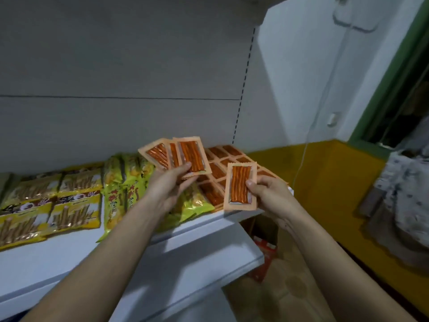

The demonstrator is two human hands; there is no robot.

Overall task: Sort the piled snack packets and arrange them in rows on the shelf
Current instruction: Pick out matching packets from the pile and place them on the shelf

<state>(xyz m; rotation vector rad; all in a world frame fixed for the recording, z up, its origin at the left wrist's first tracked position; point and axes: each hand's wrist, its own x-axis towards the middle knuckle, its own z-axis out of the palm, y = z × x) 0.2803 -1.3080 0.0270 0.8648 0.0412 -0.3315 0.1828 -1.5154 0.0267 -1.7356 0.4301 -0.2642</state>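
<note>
My left hand (170, 184) holds a fan of three orange snack packets (176, 155) above the shelf, thumb on the front one. My right hand (267, 192) pinches a single orange packet (240, 185) upright near the shelf's right front edge. Behind both hands, more orange packets (222, 156) lie flat in rows on the right end of the white shelf (69, 249). Green-yellow packets (120, 182) stand beside them, partly hidden by my left forearm. Yellow packets with stick pictures (46, 205) lie in rows at the left.
A lower white shelf (197, 259) juts out below. A grey back panel rises behind the packets. To the right are a white and yellow wall, a cardboard box with red items (267, 249) on the floor, and patterned cloth (404, 194).
</note>
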